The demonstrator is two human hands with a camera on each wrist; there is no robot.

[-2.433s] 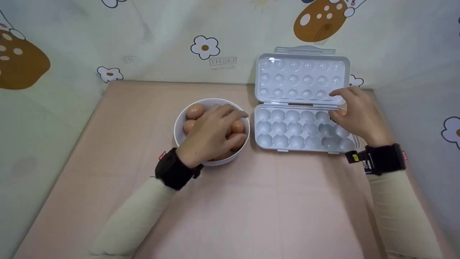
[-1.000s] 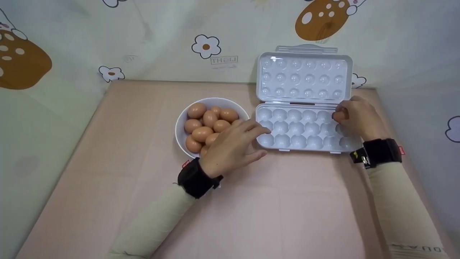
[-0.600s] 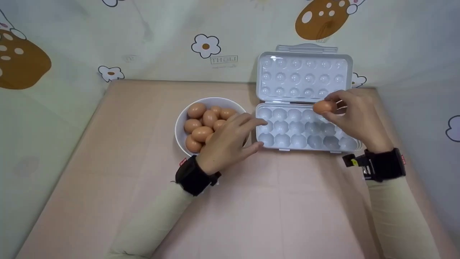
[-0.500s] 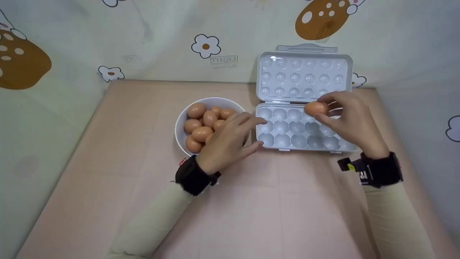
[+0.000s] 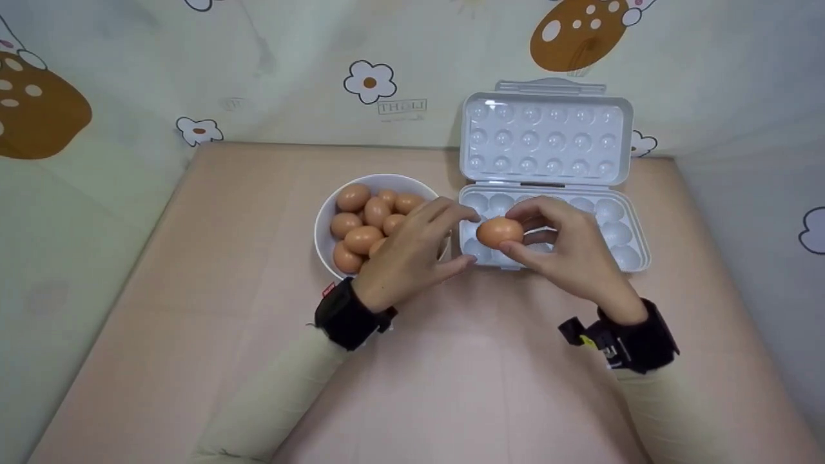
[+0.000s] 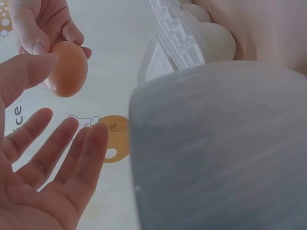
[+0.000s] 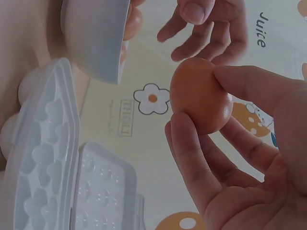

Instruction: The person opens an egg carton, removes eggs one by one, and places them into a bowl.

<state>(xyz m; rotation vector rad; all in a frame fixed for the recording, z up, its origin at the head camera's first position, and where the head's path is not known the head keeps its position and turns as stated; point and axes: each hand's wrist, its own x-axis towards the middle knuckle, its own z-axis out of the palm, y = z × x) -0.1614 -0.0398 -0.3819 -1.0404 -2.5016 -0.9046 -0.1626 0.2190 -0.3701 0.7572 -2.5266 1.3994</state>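
Observation:
Between the thumb and fingers of my right hand (image 5: 567, 258) is a brown egg (image 5: 500, 232), held up over the left half of the egg tray (image 5: 635, 248). The right wrist view shows the same egg (image 7: 199, 96) pinched at its sides. My left hand (image 5: 409, 258) hovers at the right side of the white bowl (image 5: 323, 258), fingers spread and holding nothing. Its fingertips are close to the egg, and the left wrist view shows the thumb overlapping the egg's edge. Several brown eggs (image 5: 363, 240) lie in the bowl, some hidden beneath the left hand.
The tray's dimpled lid (image 5: 546, 136) stands raised at the back, against the patterned backdrop (image 5: 283, 77). Bowl and tray sit side by side on a pinkish table cover (image 5: 445, 386). Rows of bare cups (image 5: 609, 209) show at the tray's right end.
My right hand has lifted the egg from the tray's back right corner and brought it left and nearer. The left hand has moved from over the bowl's eggs to its right side, empty.

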